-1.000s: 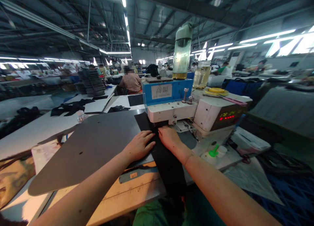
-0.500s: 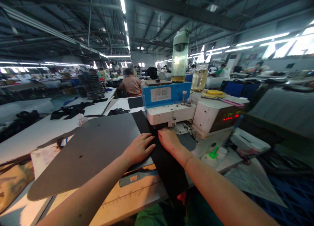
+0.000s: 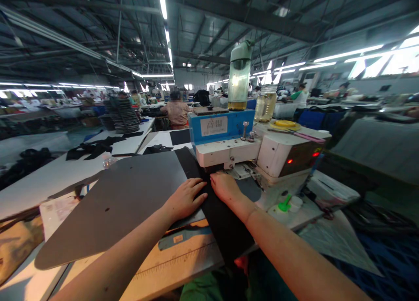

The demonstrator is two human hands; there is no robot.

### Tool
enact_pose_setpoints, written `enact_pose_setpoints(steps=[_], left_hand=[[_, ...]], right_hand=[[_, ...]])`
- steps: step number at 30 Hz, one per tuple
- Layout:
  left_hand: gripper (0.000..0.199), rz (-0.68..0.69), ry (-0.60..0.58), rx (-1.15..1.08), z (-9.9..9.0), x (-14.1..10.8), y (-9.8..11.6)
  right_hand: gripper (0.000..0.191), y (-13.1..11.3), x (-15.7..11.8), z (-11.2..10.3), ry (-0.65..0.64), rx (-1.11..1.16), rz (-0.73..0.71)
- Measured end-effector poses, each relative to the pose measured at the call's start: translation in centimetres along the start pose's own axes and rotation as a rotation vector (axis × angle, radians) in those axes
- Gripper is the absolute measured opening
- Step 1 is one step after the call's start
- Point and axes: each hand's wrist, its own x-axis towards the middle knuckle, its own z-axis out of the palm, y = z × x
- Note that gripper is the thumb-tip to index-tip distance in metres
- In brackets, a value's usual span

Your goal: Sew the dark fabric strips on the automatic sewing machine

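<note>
We see the left hand [image 3: 186,198] at the centre of the frame, palm down, its fingers stretched loosely toward the black strip [image 3: 225,224]. Just beside it, the right hand [image 3: 225,187] has its fingers bent at the strip's right side; we cannot tell whether they pinch it. The strip, matte and flat, runs from mid-frame, close by the head of the sewing machine [image 3: 225,155], down to lower centre, over the table edge.

Left of it we find a smooth grey board [image 3: 131,196] with rounded corners and small dark holes, lying over a pale wooden tabletop [image 3: 183,266] printed with ruler marks. The machine, chipped white metal with a blue block on top, carries a tall clear bottle [image 3: 238,80], a ribbed glass jar [image 3: 264,107] and a round yellow lid [image 3: 284,124].

Farther out, at upper left, we note a stack of dark, thin pieces [image 3: 122,115], probably board or fabric, though blurred. A seated person [image 3: 176,113] works beyond, under tube lights [image 3: 168,35] and a steel-beamed roof.
</note>
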Motion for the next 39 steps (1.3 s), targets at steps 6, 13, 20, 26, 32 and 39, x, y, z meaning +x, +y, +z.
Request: enact_pose_setpoints(steps=[6,13,20,26,32,39], left_hand=[[0.046,0.002,0.002,0.01,0.0,0.1,0.0],[0.045,-0.006,0.008,0.008,-0.1,0.0,0.0],[0.05,-0.025,-0.031,-0.006,-0.3,0.1,-0.1],[0.04,-0.068,-0.079,-0.055,-0.8,0.8,-0.4],[0.037,-0.067,-0.064,-0.047,-0.9,2.0,-1.6],[0.041,-0.067,-0.059,0.025,-0.2,3.5,-4.2]], right_hand=[[0.029,0.1,0.0,0.1,-0.003,-0.012,-0.006],[0.029,-0.1,0.1,0.2,-0.006,-0.022,0.008],[0.029,0.0,0.1,0.3,0.004,-0.033,-0.006],[0.027,0.0,0.2,0.3,0.017,-0.026,-0.012],[0.024,-0.2,0.4,0.2,0.005,-0.048,-0.005],[0.024,-0.4,0.7,0.3,0.039,-0.033,-0.007]])
